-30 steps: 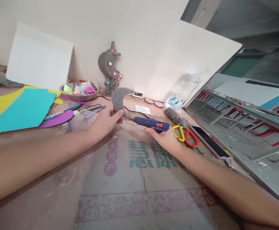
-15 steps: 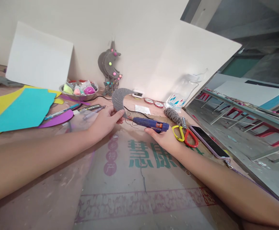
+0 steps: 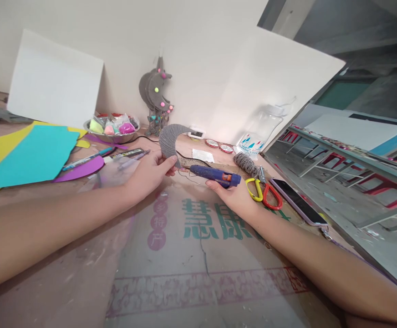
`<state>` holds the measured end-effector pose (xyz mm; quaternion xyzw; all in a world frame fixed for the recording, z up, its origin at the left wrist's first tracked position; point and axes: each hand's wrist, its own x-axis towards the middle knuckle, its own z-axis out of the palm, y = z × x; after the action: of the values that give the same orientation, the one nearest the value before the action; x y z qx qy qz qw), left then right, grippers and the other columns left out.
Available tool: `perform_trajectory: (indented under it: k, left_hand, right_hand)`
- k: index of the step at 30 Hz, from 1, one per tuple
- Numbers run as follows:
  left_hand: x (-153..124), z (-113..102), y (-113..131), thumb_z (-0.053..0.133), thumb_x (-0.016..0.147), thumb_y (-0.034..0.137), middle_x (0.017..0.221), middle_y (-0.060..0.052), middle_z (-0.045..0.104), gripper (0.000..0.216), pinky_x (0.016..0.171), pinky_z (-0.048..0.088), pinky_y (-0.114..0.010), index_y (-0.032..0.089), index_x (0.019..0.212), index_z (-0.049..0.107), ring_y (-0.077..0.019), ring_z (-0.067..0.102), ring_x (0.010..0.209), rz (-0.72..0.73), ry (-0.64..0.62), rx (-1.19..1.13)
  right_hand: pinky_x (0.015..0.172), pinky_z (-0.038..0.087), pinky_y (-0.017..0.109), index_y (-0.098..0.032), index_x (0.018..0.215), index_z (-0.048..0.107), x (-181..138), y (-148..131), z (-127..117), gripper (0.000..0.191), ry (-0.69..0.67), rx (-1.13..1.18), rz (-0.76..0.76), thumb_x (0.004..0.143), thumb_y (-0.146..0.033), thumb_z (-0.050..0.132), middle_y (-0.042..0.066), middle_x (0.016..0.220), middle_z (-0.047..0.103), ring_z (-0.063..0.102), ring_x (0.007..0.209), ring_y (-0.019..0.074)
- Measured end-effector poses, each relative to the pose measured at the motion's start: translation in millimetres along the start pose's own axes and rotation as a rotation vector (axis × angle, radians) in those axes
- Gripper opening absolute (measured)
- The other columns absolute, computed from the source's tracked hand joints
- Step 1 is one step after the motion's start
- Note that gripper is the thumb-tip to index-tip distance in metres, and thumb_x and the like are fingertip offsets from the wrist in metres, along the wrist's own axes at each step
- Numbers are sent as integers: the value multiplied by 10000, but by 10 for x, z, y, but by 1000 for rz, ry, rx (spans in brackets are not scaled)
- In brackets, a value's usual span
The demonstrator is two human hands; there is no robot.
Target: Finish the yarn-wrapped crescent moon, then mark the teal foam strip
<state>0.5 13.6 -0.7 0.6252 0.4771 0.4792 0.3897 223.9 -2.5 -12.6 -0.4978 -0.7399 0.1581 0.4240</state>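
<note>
My left hand (image 3: 155,171) pinches the lower end of a crescent moon (image 3: 168,140) wound with grey yarn, holding it upright above the table. In my right hand (image 3: 231,193) is a blue hot glue gun (image 3: 215,175), its nozzle pointing left toward the moon's lower tip near my left fingertips. Whether the nozzle touches the moon I cannot tell. Behind the glue gun lies a ball of grey yarn (image 3: 246,164). Scissors (image 3: 265,193) with yellow and red handles rest just right of my right hand.
A phone (image 3: 299,202) lies at the right table edge. At the back stand a clear bottle (image 3: 260,130), a finished moon hanging (image 3: 155,93) and a metal bowl (image 3: 111,135) of coloured clay packs. Blue foam sheets (image 3: 31,157) lie left. Printed cardboard (image 3: 185,259) covers the front.
The glue gun has shifted very slightly right, its nozzle a little away from the moon. Both hands keep their hold and are almost still.
</note>
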Motion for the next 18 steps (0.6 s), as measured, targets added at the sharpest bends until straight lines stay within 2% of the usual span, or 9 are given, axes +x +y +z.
perform_trajectory:
  k: [3, 7, 14, 18]
  left_hand:
    - [8, -2, -10, 517, 838, 402, 721, -5, 643, 240, 687, 464, -258, 189, 734, 554, -156, 608, 713, 2, 7, -2]
    - [10, 4, -8, 518, 842, 395, 721, -6, 638, 237, 692, 465, -260, 186, 737, 552, -154, 607, 714, -3, 1, -15]
    - [-13, 2, 17, 537, 826, 412, 708, -9, 639, 250, 705, 465, -276, 182, 734, 560, -161, 610, 717, -12, -1, -31]
    - [-15, -1, 12, 537, 831, 414, 711, -7, 623, 251, 712, 469, -274, 178, 748, 557, -158, 608, 728, -6, -4, -41]
  right_hand:
    - [778, 532, 367, -189, 812, 628, -3, -23, -12, 308, 11, 20, -11, 738, -487, 649, 50, 775, 716, 668, 758, 228]
    - [703, 536, 354, -199, 770, 618, -2, -35, -33, 344, -50, -1, -48, 747, -542, 622, 38, 681, 685, 649, 660, 215]
    - [597, 528, 309, -202, 791, 641, 3, -45, -37, 334, -74, -13, -25, 742, -533, 630, 30, 671, 679, 639, 652, 206]
    - [677, 536, 328, -202, 776, 644, 0, -6, -28, 298, -52, -40, -28, 748, -498, 638, 27, 642, 665, 653, 745, 229]
